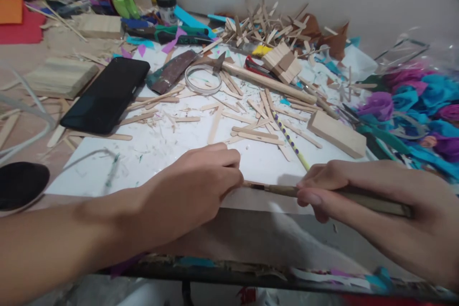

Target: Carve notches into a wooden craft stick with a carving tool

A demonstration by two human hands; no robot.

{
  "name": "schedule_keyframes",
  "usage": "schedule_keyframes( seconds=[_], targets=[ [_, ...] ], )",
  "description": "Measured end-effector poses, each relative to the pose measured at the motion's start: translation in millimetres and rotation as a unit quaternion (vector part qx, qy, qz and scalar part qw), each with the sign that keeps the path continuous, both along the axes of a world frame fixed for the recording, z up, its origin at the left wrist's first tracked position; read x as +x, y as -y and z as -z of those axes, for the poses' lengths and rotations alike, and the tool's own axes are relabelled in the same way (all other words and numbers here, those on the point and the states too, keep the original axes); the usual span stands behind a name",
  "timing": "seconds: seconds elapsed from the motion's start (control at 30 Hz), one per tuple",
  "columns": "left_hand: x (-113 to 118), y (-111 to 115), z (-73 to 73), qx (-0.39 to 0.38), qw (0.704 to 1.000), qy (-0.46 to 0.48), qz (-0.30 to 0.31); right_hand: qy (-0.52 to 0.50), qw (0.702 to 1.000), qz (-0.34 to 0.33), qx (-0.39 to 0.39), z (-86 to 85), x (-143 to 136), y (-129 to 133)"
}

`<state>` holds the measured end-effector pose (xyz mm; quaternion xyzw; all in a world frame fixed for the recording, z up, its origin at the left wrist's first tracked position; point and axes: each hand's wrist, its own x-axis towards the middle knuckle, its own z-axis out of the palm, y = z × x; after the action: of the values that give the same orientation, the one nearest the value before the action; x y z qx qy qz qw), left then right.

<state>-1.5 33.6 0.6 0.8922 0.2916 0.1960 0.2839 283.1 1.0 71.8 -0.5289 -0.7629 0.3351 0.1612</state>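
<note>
My left hand [211,177] is closed above the near edge of a white paper sheet [143,172]. Its fingertips curl under, and what they pinch is mostly hidden; a thin tan edge shows beside them. From the right, my right hand [344,191] grips a slim tool with an olive-brown handle [373,201] and a narrow dark front part. That tool lies nearly level, its front end close to my left fingers. Several flat craft sticks [256,137] are scattered beyond both hands, and a yellow dotted strip [290,141] points toward my right hand.
Further back lie a black phone [105,95], a tape ring [203,79], a hammer [265,76] and a wooden block [337,134]. A stick pile [265,24] stands by the wall. Crepe paper flowers [423,100] crowd the right; a computer mouse [23,184] sits at left.
</note>
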Motion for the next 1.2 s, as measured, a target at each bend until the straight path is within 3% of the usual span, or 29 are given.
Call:
schedule_keyframes(
  seconds=[0.2, 0.37, 0.53, 0.73, 0.97, 1.1, 1.2],
  targets=[
    [2, -2, -4.2, 0.021, 1.000, 0.004, 0.003, -0.073, 0.993, 0.095, -0.008, 17.8, 8, 8],
    [1, 0, -1.9, 0.026, 1.000, -0.001, 0.003, -0.073, 0.980, 0.170, -0.075, 27.0, 15, 9],
    [2, 2, -2.9, 0.049, 0.999, 0.007, -0.006, -0.082, 0.980, 0.167, -0.077, 32.6, 20, 7],
    [6, 1, -3.8, 0.070, 0.997, 0.019, -0.012, -0.075, 0.988, 0.137, -0.002, 34.8, 19, 6],
    [4, 2, -5.0, 0.073, 0.997, 0.018, -0.006, -0.064, 0.991, 0.117, 0.011, 38.4, 24, 6],
    [4, 1, -4.1, 0.059, 0.998, 0.010, 0.002, -0.038, 0.992, 0.083, 0.082, 37.7, 24, 8],
    [3, 1, -2.6, 0.051, 0.999, 0.012, -0.001, 0.026, 0.988, 0.050, 0.143, 27.9, 21, 12]
  ],
)
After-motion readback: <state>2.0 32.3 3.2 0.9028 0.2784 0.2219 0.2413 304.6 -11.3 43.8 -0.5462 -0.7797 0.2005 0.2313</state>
